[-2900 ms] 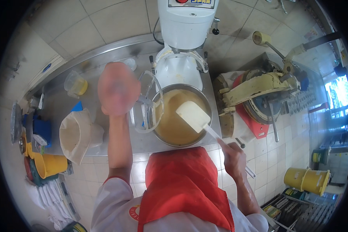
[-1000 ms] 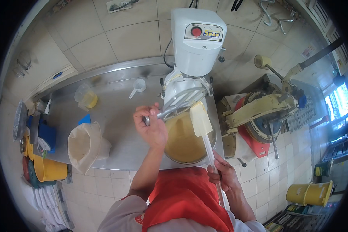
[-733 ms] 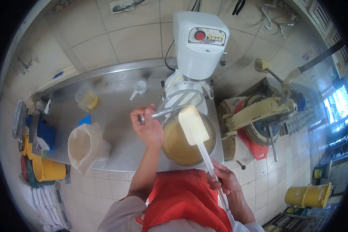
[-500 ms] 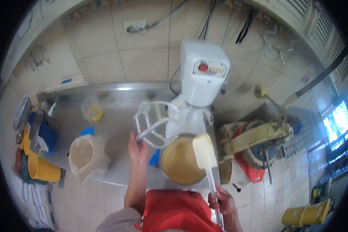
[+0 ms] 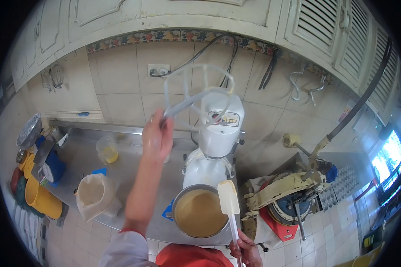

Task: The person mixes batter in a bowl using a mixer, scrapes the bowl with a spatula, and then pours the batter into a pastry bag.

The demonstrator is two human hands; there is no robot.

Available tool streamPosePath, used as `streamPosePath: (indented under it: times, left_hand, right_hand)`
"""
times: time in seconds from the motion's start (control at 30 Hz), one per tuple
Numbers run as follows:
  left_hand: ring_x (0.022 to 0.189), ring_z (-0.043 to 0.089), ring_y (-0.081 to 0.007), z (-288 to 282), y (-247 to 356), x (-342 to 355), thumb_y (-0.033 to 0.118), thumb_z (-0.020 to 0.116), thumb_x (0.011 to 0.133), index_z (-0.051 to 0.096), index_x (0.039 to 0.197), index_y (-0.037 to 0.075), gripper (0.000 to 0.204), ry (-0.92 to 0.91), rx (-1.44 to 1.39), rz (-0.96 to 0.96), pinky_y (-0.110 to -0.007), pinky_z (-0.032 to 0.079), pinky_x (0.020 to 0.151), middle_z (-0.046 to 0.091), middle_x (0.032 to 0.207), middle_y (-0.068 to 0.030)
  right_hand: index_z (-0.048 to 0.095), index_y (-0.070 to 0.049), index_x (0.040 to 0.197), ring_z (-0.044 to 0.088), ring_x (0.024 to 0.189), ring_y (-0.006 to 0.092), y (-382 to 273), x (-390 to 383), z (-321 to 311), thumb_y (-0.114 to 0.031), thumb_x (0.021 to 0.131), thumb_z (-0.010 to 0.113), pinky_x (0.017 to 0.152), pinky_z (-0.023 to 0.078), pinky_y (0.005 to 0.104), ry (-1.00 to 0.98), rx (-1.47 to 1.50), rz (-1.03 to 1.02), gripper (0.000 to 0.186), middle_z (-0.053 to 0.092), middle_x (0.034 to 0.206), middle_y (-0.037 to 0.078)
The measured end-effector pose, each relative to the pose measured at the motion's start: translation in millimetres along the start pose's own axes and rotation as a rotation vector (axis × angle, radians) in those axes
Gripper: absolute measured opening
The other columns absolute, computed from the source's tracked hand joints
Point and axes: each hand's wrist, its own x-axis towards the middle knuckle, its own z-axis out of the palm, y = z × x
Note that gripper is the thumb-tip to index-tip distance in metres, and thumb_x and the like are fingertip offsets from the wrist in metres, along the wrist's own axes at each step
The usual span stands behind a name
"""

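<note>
My left hand (image 5: 157, 137) is raised, closed round the shaft of a mixer beater (image 5: 182, 106), a pale open-frame paddle that hangs in the air in front of the white stand mixer (image 5: 216, 141). Low on the right, my right hand (image 5: 247, 251) grips the handle of a white spatula (image 5: 228, 199) that points upward, with some tan mix on its blade edge. Beside the spatula blade, below the mixer, stands a metal bowl (image 5: 175, 219) of smooth tan batter (image 5: 200, 216). The beater and the spatula are both apart from the batter.
To the left on the steel counter (image 5: 140, 178) are a lined tub (image 5: 96, 196), a clear jug with yellow liquid (image 5: 107, 150) and a yellow bucket (image 5: 43, 198). A cream lever-armed machine (image 5: 276, 189) stands at the right. Cabinets (image 5: 200, 22) overhang the wall.
My left hand has lifted the beater up and away from the bowl, to in front of the mixer head. My right hand still holds the spatula beside the bowl. The view has tilted upward.
</note>
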Motion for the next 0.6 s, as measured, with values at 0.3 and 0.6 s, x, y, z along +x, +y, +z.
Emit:
streamPosePath:
  times: [0.3, 0.6]
  left_hand:
    - [0.064, 0.058, -0.0116, 61.2, -65.8, 103.2, 0.015, 0.057, 0.101, 0.052, 0.094, -0.002, 0.019, 0.101, 0.344, -0.228, -0.021, 0.056, 0.054, 0.055, 0.083, -0.0078]
    - [0.059, 0.039, -0.0101, 62.0, -39.4, 106.5, 0.037, 0.066, 0.096, 0.057, 0.091, 0.008, 0.031, 0.037, 0.955, -0.302, -0.025, 0.032, 0.049, 0.042, 0.072, 0.0017]
  right_hand:
    - [0.031, -0.012, 0.155, 0.043, 0.05, 0.0148, -27.2, -18.3, 9.9, -0.013, 0.104, 0.046, 0.044, 0.038, 0.027, 0.137, -0.009, 0.032, 0.053, 0.058, 0.077, 0.008]
    - [0.037, -0.013, 0.154, 0.04, 0.053, 0.0151, -28.4, -12.8, 3.8, -0.007, 0.101, 0.045, 0.049, 0.037, 0.0274, -0.113, 0.045, -0.052, 0.053, 0.059, 0.082, 0.017]
